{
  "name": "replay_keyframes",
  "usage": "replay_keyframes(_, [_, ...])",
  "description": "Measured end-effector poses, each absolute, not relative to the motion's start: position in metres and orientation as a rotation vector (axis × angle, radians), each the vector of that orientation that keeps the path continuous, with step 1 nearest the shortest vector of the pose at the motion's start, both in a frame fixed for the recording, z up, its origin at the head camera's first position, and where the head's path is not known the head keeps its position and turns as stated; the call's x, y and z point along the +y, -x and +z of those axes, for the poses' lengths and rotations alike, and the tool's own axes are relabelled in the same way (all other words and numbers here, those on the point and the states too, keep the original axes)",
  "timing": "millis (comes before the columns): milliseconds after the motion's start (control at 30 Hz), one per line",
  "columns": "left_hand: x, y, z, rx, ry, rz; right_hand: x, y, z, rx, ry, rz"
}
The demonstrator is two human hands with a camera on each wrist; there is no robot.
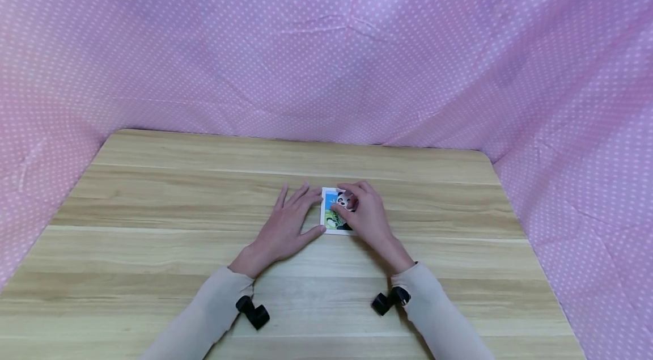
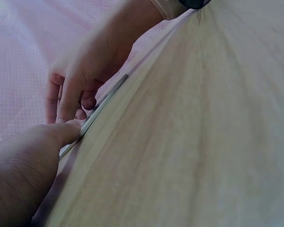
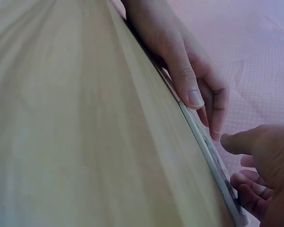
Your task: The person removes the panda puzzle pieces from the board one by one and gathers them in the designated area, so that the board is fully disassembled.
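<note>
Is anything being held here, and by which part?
The left hand touches the panda picture at its left edge without gripping it. Whether the right hand, over the picture, pinches anything cannot be told.

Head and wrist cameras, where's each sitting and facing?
Head: on the head, facing forward and down at the panda picture; shows left hand, right hand, sleeves.
Left wrist: on that wrist, facing the picture's edge; hands, right sleeve show.
Right wrist: on that wrist, facing the picture's edge; hands show.
Wrist views share the pink cloth.
</note>
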State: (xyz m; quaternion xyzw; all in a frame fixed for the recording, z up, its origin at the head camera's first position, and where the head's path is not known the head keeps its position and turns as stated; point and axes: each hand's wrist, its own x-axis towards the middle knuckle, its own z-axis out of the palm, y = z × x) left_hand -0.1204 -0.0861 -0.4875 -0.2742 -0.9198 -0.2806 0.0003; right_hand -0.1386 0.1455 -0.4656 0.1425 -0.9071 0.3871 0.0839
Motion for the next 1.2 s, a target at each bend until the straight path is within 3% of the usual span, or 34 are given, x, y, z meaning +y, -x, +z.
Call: replay_keyframes(1200, [-0.085,0.120,-0.490,-2.919,0.852,-0.839,0.146,0.148,-0.466,-2.867,-0.511,1.104])
